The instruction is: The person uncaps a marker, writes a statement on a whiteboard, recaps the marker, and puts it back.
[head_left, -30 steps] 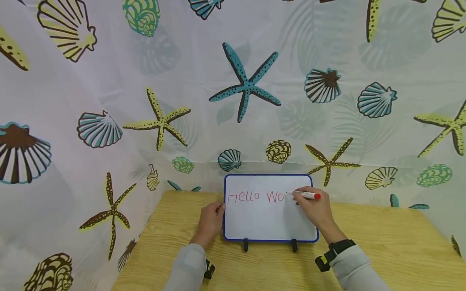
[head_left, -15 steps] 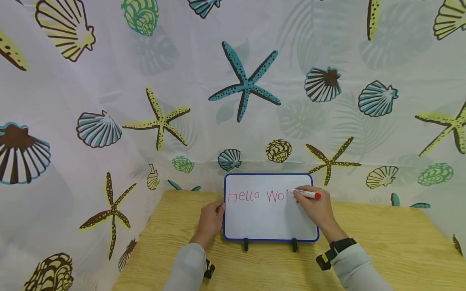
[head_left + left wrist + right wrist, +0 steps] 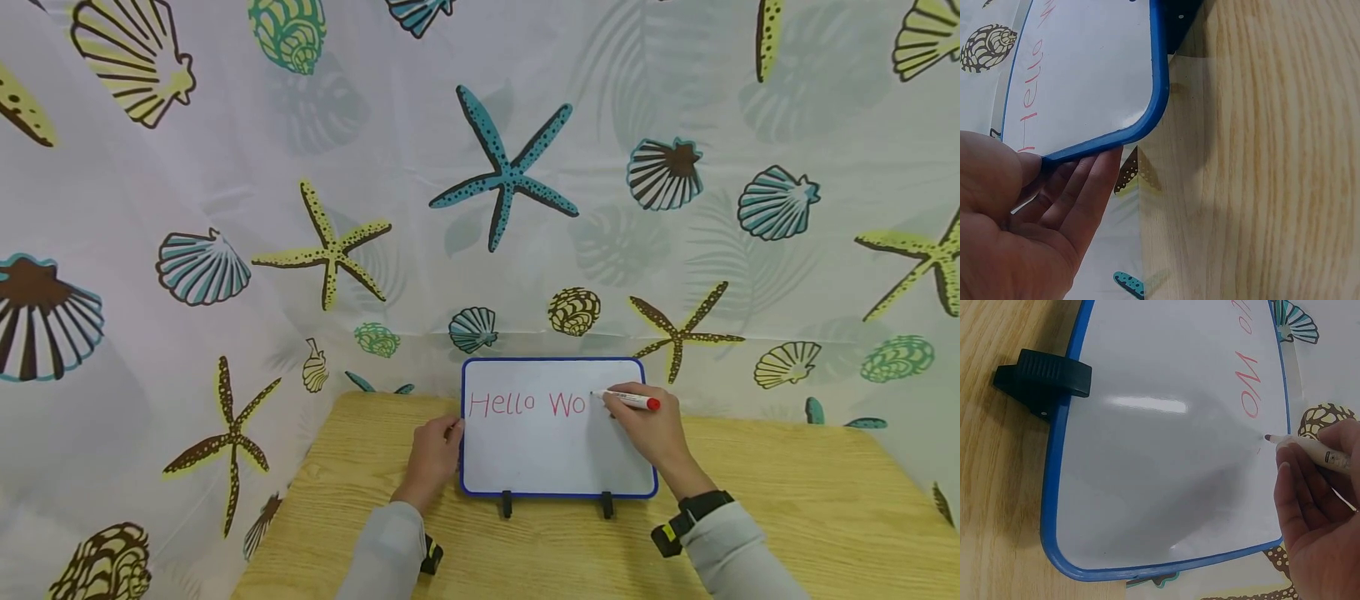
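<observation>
Marker [image 3: 632,401] tip slightly higher, right hand [image 3: 657,427] pinching it, left hand [image 3: 432,458] pinching whiteboard [image 3: 536,454] edge, black clips [image 3: 507,505] near, shell-print cloth [image 3: 420,287] far.

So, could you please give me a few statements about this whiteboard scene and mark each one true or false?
1. The right hand holds a marker with a red end. True.
2. The left hand holds a cloth. False: it grips the side edge of the whiteboard.
3. The lettering reads "Hello Wo". True.
4. That lettering is black. False: it is red.
5. The whiteboard has a blue frame. True.
6. Three black clips show at the lower edge. False: two show.
</observation>
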Demonstrator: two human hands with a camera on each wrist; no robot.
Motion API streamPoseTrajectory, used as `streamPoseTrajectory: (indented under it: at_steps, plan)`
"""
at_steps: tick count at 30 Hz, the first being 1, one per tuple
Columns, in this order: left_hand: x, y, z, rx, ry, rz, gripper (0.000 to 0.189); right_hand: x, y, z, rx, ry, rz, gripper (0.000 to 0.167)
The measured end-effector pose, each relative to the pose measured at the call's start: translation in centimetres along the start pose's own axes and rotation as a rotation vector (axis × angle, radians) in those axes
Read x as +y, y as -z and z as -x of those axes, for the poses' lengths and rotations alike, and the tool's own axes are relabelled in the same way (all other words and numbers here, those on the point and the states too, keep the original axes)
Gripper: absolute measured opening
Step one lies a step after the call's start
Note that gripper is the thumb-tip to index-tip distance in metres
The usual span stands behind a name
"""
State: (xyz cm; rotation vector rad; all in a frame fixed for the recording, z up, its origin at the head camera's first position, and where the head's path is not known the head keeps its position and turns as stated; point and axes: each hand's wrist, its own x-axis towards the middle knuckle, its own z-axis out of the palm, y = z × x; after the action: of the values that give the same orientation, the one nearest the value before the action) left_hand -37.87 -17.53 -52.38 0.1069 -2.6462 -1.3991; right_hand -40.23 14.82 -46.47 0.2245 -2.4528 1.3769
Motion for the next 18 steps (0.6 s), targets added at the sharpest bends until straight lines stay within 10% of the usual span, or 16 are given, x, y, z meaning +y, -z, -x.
streamPoseTrajectory:
  at_steps: [18]
  plan:
    - [0.2, 0.1, 0.11, -0.003, 0.007, 0.001, 0.028, 0.01, -0.11, 0.11, -0.006, -0.008, -0.031, 0.02]
